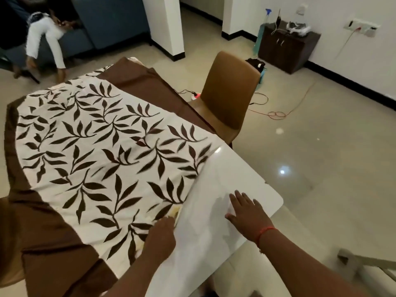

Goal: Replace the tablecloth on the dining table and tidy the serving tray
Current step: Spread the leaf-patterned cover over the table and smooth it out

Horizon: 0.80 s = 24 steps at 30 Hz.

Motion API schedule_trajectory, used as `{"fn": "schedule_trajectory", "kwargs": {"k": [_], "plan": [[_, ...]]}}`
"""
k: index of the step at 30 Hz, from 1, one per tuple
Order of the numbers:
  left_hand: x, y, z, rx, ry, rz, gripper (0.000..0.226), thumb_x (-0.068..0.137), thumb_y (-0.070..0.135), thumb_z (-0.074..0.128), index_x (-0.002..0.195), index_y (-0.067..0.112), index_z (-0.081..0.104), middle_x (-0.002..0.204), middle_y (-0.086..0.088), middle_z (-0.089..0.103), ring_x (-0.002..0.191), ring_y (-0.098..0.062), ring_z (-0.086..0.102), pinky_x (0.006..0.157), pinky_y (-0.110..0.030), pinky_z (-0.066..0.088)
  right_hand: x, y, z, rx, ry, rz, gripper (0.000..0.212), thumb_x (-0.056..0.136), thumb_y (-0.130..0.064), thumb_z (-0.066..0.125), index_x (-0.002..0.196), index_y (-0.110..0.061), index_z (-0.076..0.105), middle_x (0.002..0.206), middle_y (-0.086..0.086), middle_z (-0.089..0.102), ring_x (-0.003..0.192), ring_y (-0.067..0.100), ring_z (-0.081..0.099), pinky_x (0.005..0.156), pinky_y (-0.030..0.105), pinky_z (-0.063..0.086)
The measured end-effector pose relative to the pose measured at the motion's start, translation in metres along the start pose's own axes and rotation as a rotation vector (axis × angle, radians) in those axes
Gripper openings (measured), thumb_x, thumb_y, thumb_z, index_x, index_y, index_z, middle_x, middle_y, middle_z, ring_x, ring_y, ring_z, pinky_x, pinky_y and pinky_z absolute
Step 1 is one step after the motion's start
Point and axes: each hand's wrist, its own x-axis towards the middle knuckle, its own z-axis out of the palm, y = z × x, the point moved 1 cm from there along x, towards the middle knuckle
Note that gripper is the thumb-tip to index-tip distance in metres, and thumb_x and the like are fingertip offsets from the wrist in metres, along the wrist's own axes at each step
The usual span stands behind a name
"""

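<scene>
A cream tablecloth with dark brown leaf print and a plain brown border covers most of the white dining table. The table's near right corner is bare. My left hand pinches the cloth's near right edge, where a yellowish stain shows. Flat on the bare white tabletop lies my right hand, fingers spread, with a red thread around the wrist. No serving tray is in view.
A brown chair is tucked at the table's right side. Cables and a power strip lie on the tiled floor behind it. A dark cabinet stands by the wall. A person sits on a blue sofa at far left.
</scene>
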Motion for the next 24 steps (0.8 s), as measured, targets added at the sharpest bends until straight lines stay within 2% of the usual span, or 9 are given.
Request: {"fn": "schedule_trajectory", "kwargs": {"k": [3, 6, 9, 12, 14, 16, 18, 21, 24], "plan": [[-0.03, 0.003, -0.002, -0.116, -0.108, 0.063, 0.02, 0.077, 0.024, 0.041, 0.083, 0.036, 0.055, 0.07, 0.018, 0.063, 0.062, 0.002, 0.06, 0.059, -0.013, 0.049, 0.046, -0.009, -0.019, -0.07, 0.034, -0.113, 0.069, 0.104, -0.043, 0.036, 0.158, -0.022, -0.001, 0.167, 0.003, -0.005, 0.154, 0.023, 0.002, 0.123, 0.046, 0.01], [-0.066, 0.004, -0.001, -0.135, -0.275, -0.041, 0.022, 0.085, 0.031, 0.042, 0.07, 0.028, 0.058, 0.066, 0.017, 0.055, 0.065, 0.006, 0.052, 0.068, -0.012, 0.045, 0.088, -0.025, -0.033, -0.144, 0.086, -0.178, 0.067, 0.102, -0.023, 0.038, 0.159, -0.024, 0.003, 0.167, 0.003, -0.003, 0.153, 0.026, 0.004, 0.121, 0.05, 0.014], [-0.106, -0.008, 0.02, -0.375, -0.322, -0.366, 0.034, 0.101, 0.021, 0.042, 0.108, 0.0, 0.067, 0.096, 0.0, 0.052, 0.109, -0.017, 0.057, 0.096, -0.022, 0.034, 0.115, -0.033, -0.039, -0.32, 0.056, -0.236, 0.059, 0.1, -0.015, 0.034, 0.156, -0.024, 0.019, 0.167, 0.005, 0.004, 0.153, 0.028, 0.004, 0.119, 0.056, 0.01], [-0.14, 0.004, 0.009, -0.269, -0.414, -0.64, 0.042, 0.1, 0.031, 0.047, 0.127, 0.002, 0.061, 0.13, -0.008, 0.06, 0.125, -0.017, 0.051, 0.106, -0.021, 0.027, 0.118, -0.028, -0.036, -0.414, 0.098, -0.418, 0.044, 0.093, -0.017, 0.047, 0.136, -0.025, 0.05, 0.146, 0.006, 0.044, 0.136, 0.029, 0.042, 0.111, 0.053, 0.03], [-0.161, 0.023, 0.008, -0.198, -0.299, -0.739, 0.034, 0.098, 0.04, 0.047, 0.121, 0.022, 0.066, 0.129, 0.004, 0.061, 0.125, -0.013, 0.052, 0.104, -0.021, 0.033, 0.112, -0.023, -0.031, -0.412, 0.129, -0.558, 0.034, 0.078, -0.013, 0.064, 0.11, -0.024, 0.064, 0.113, 0.005, 0.064, 0.102, 0.029, 0.062, 0.085, 0.047, 0.052], [-0.174, 0.04, -0.002, -0.138, -0.274, -0.813, 0.025, 0.095, 0.042, 0.046, 0.11, 0.035, 0.064, 0.122, 0.009, 0.063, 0.119, -0.011, 0.055, 0.099, -0.025, 0.039, 0.105, -0.012, -0.022, -0.33, 0.124, -0.659, 0.029, 0.069, -0.014, 0.074, 0.094, -0.023, 0.063, 0.087, 0.002, 0.066, 0.078, 0.028, 0.064, 0.062, 0.042, 0.055], [-0.186, 0.052, -0.007, -0.049, -0.321, -0.915, 0.032, 0.092, 0.036, 0.042, 0.111, 0.029, 0.066, 0.117, 0.005, 0.065, 0.114, -0.016, 0.059, 0.094, -0.03, 0.044, 0.087, -0.003, -0.011, -0.262, 0.05, -0.72, 0.02, 0.082, -0.02, 0.061, 0.101, -0.023, 0.061, 0.087, 0.002, 0.068, 0.079, 0.029, 0.067, 0.064, 0.042, 0.055], [-0.206, 0.066, -0.011, -0.026, -0.343, -1.067, 0.029, 0.086, 0.03, 0.042, 0.099, 0.025, 0.068, 0.106, 0.001, 0.069, 0.107, -0.019, 0.064, 0.087, -0.031, 0.049, 0.047, 0.008, 0.003, -0.241, -0.071, -0.759, 0.051, 0.087, -0.04, 0.02, 0.117, -0.025, 0.06, 0.103, 0.0, 0.069, 0.096, 0.023, 0.068, 0.077, 0.038, 0.052], [-0.228, 0.074, -0.016, -0.065, -0.317, -1.138, 0.014, 0.078, 0.034, 0.059, 0.083, 0.027, 0.07, 0.088, 0.002, 0.07, 0.089, -0.018, 0.068, 0.073, -0.033, 0.053, 0.006, 0.008, 0.004, -0.213, -0.188, -0.738, 0.025, 0.093, -0.045, 0.029, 0.106, -0.03, 0.045, 0.108, -0.005, 0.062, 0.095, 0.016, 0.061, 0.082, 0.033, 0.045]]}}
